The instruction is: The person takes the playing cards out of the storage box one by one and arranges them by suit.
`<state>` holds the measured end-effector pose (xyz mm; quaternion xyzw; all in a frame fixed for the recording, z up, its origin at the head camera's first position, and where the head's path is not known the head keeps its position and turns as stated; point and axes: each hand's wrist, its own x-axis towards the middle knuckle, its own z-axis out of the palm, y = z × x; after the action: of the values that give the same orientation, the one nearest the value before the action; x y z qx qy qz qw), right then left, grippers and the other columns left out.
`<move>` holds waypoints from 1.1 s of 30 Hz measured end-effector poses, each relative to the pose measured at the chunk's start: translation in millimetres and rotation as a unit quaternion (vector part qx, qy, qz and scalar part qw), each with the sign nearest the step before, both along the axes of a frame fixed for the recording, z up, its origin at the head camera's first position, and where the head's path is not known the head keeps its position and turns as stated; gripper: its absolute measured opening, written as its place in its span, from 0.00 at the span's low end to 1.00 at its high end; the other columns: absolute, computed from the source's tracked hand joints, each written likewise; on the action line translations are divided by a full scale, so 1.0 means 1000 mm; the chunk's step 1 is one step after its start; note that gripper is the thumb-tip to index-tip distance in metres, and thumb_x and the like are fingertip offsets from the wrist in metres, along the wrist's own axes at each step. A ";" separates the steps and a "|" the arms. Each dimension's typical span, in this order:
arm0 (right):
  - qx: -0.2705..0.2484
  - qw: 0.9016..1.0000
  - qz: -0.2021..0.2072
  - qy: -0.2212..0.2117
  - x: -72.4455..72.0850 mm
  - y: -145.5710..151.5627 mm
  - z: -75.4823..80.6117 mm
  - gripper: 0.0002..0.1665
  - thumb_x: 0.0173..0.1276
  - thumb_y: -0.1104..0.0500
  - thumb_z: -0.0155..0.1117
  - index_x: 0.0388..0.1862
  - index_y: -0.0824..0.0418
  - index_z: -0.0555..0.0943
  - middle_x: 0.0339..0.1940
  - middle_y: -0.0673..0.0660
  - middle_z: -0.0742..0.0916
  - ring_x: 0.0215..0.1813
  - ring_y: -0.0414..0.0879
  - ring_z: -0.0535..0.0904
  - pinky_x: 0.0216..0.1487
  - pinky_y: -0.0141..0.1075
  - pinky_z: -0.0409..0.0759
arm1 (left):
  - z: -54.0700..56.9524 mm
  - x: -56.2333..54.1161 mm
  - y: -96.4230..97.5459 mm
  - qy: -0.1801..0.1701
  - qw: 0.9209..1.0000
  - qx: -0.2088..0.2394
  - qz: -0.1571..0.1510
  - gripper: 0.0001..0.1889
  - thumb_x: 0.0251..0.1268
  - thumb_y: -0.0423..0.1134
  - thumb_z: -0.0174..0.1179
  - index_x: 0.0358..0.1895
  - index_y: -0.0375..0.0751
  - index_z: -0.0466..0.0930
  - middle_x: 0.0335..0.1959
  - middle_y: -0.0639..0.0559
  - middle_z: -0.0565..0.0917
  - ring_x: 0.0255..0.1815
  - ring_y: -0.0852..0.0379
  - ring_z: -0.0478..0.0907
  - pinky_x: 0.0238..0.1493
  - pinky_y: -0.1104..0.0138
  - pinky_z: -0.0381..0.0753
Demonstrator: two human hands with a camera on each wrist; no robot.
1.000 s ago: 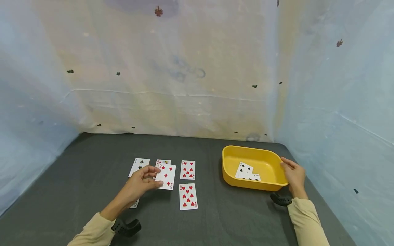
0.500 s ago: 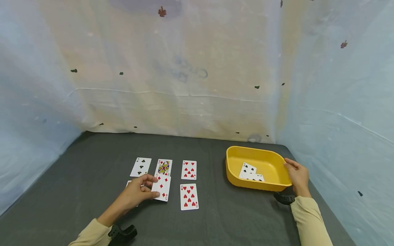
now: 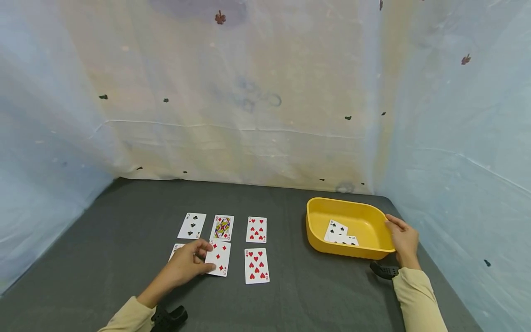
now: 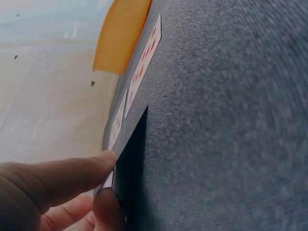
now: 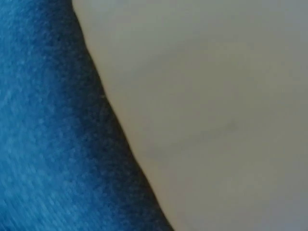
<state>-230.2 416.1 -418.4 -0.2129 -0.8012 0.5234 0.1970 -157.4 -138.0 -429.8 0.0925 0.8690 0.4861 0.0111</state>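
My left hand point(image 3: 186, 265) pinches a five of diamonds playing card point(image 3: 219, 259) between thumb and fingers. The card is just below a red face card point(image 3: 222, 228) and overlaps its lower edge in the head view. Seen from the left wrist, the pinched card is nearly edge-on, tilted, with a dark shadow on the cloth under it. Far to the right, my right hand point(image 3: 404, 242) grips the right rim of a yellow plastic tray point(image 3: 352, 251). Two black-suited cards point(image 3: 337, 229) lie overlapping inside. A blurred pale surface fills most of the right wrist view.
A three of clubs point(image 3: 192, 226) lies at the back left, a seven of hearts point(image 3: 256, 229) right of the face card. Closer in is an eight of hearts point(image 3: 256, 266). Another card point(image 3: 176, 249) is mostly hidden behind my left hand. Dark grey cloth point(image 3: 298, 295) covers the table.
My left hand has brought the five of diamonds down and nearer to me, uncovering the face card behind it. My right hand keeps its grip on the tray.
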 end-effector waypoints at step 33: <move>0.014 1.000 0.003 -0.003 0.002 -0.002 0.000 0.25 0.73 0.52 0.59 0.63 0.64 0.77 0.36 0.38 0.83 0.31 0.30 0.79 0.32 0.28 0.80 | 0.016 -0.012 0.005 0.041 0.998 -0.041 -0.001 0.19 0.44 0.33 0.76 0.41 0.35 0.80 0.26 0.53 0.75 0.23 0.60 0.72 0.22 0.68 0.71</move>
<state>-228.3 414.2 -418.3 -0.2096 -0.8098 0.5117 0.1961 -169.4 -132.8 -413.7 0.1123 0.8879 0.4457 -0.0203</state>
